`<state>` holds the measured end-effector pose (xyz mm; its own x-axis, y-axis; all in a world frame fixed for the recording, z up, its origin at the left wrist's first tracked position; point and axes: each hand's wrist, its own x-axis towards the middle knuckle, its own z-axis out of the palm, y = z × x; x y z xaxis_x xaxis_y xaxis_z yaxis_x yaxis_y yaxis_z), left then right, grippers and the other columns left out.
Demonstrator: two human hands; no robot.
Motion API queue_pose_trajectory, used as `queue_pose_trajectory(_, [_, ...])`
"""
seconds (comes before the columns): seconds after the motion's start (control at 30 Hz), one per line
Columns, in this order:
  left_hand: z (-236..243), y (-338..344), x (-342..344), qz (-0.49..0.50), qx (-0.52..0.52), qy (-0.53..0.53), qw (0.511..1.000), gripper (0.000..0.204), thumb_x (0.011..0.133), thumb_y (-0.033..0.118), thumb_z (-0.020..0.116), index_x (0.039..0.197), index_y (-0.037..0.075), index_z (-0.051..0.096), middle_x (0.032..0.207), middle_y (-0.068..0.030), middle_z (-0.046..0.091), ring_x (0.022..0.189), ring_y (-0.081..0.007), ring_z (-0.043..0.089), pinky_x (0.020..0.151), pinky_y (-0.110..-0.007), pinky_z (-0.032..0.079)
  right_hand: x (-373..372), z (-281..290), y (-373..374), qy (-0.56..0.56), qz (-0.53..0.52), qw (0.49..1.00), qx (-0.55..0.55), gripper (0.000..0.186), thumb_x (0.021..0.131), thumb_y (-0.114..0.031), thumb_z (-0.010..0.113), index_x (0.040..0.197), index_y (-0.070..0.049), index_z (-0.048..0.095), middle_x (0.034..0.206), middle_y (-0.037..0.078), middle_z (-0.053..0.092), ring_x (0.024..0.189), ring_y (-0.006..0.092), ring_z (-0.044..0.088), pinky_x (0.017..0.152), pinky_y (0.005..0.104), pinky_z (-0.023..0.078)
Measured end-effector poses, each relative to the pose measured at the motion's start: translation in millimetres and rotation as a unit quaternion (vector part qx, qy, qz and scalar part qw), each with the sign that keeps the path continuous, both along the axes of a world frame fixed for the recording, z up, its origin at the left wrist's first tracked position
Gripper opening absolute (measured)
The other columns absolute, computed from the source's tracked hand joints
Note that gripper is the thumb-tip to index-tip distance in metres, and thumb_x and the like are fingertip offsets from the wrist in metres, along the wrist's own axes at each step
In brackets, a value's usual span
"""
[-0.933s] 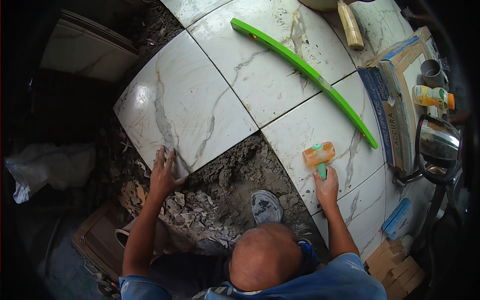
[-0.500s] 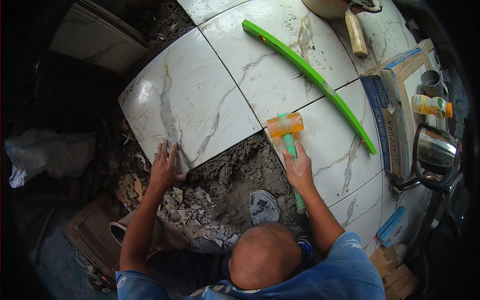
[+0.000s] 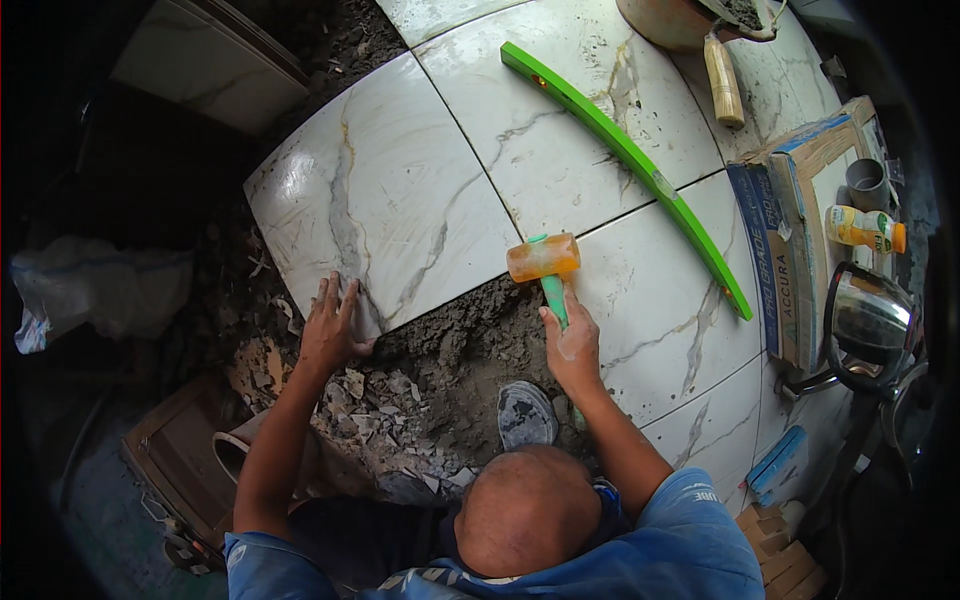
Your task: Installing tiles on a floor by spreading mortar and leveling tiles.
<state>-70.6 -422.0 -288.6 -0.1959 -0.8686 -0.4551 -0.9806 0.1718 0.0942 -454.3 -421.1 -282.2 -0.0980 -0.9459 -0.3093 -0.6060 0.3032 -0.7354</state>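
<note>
My right hand (image 3: pixel 573 345) is wrapped round the green handle of a rubber mallet (image 3: pixel 543 259) with an orange, translucent head. The mallet's head is over the near right corner of a white marble-patterned floor tile (image 3: pixel 390 190); whether it touches the tile I cannot tell. On that tile's near left edge rests my left hand (image 3: pixel 330 325), fingers spread and pressed flat. Grey wet mortar (image 3: pixel 490 335) lies in the gap just in front of the tile. A green spirit level (image 3: pixel 630 155) lies across the tiles to the right.
Broken rubble (image 3: pixel 390 415) covers the ground near my left arm. A tub (image 3: pixel 675 22) with a wooden-handled trowel (image 3: pixel 723 80) stands far right. Tile boxes (image 3: pixel 790 250) carry a grey cup (image 3: pixel 867 183) and a juice bottle (image 3: pixel 862 228). A plastic bag (image 3: pixel 105 285) lies at left.
My right hand has moved left with the mallet, bringing its head from beside the tile's corner to over it. My left hand stays on the tile. The view has shifted slightly.
</note>
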Motion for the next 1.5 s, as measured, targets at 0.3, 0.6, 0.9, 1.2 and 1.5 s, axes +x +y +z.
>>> queue_pose_trajectory(0.3, [-2,2,1,0.002,0.004,-0.004,1.000,0.118,0.055,0.037,0.089,0.152,0.013,0.028,0.155,-0.0257,0.025,0.141,-0.0446,0.031,0.110,-0.052,0.036,-17,4,-8,-0.041,-0.118,0.991,-0.056,0.047,0.093,-0.014,0.063,0.130,0.011,0.050,0.110,0.031,0.064,0.101,0.0409,0.065,0.088,0.0407,0.049])
queue_pose_trajectory(0.6, [1,4,-1,0.013,-0.003,0.020,1.000,0.108,0.061,0.036,0.083,0.152,0.014,0.029,0.155,-0.0282,0.020,0.143,-0.0481,0.022,0.111,-0.059,0.030,-18,9,23,-0.219,-0.128,0.957,0.137,0.043,0.095,-0.019,0.062,0.129,0.002,0.047,0.086,0.010,0.062,0.064,0.0145,0.060,0.059,0.0301,0.052])
queue_pose_trajectory(0.9, [10,1,1,0.000,0.034,0.041,0.999,0.103,0.066,0.037,0.084,0.151,0.021,0.029,0.156,-0.0269,0.018,0.143,-0.0501,0.019,0.112,-0.062,0.027,-31,7,-13,-0.237,-0.125,0.953,0.141,0.046,0.094,-0.018,0.063,0.130,-0.002,0.039,0.080,0.006,0.060,0.057,0.0095,0.056,0.049,0.0248,0.047])
queue_pose_trajectory(1.2, [11,3,-1,-0.011,0.050,0.010,0.999,0.101,0.067,0.039,0.084,0.151,0.020,0.031,0.156,-0.0263,0.017,0.143,-0.0484,0.020,0.112,-0.060,0.029,-34,2,-28,-0.235,-0.093,0.952,0.172,0.047,0.093,-0.019,0.065,0.129,-0.003,0.040,0.076,0.003,0.055,0.053,0.0078,0.049,0.046,0.0220,0.041])
queue_pose_trajectory(1.5, [43,-26,55,0.060,0.066,0.047,0.995,0.072,0.082,0.033,0.074,0.143,0.011,0.043,0.142,-0.0196,0.046,0.131,-0.0352,0.046,0.110,-0.046,0.037,-52,-15,-49,-0.218,-0.076,0.958,0.169,0.041,0.094,-0.020,0.063,0.126,0.000,0.048,0.082,0.004,0.055,0.054,0.0092,0.052,0.047,0.0237,0.043])
